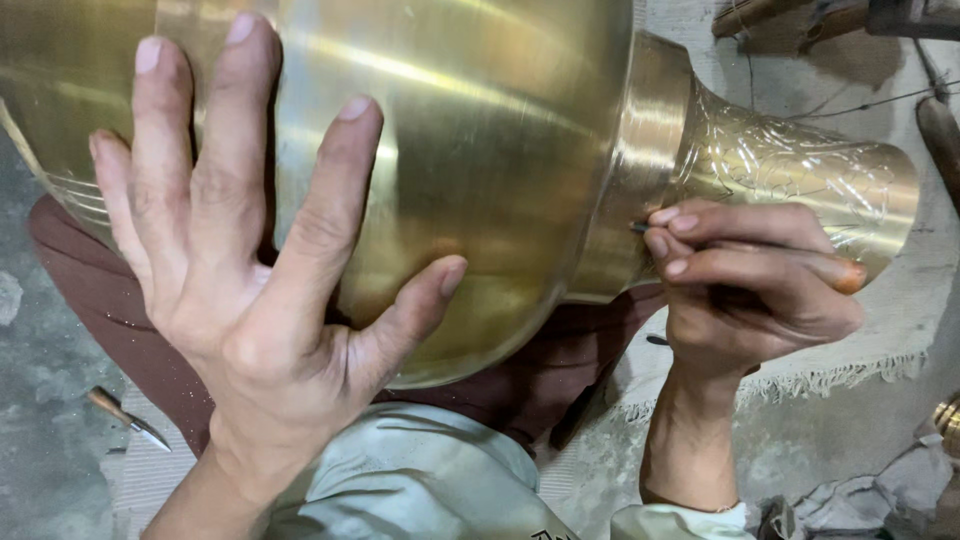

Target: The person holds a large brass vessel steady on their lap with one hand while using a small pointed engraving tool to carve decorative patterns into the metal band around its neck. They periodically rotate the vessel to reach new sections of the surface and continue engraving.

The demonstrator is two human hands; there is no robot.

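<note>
A large polished brass vase (500, 150) lies on its side across my lap, its round body to the left and its engraved flared neck (800, 170) to the right. My left hand (250, 290) is pressed flat against the round body with the fingers spread. My right hand (750, 280) pinches a thin pointed engraving tool (640, 228), whose tip touches the vase at the ring where neck and body meet.
A small wooden-handled tool (128, 418) lies on the grey floor at lower left. A fringed pale mat (880, 340) lies under the vase's neck. Wooden tool handles (940, 140) rest at upper right. Crumpled cloth (880, 490) sits at lower right.
</note>
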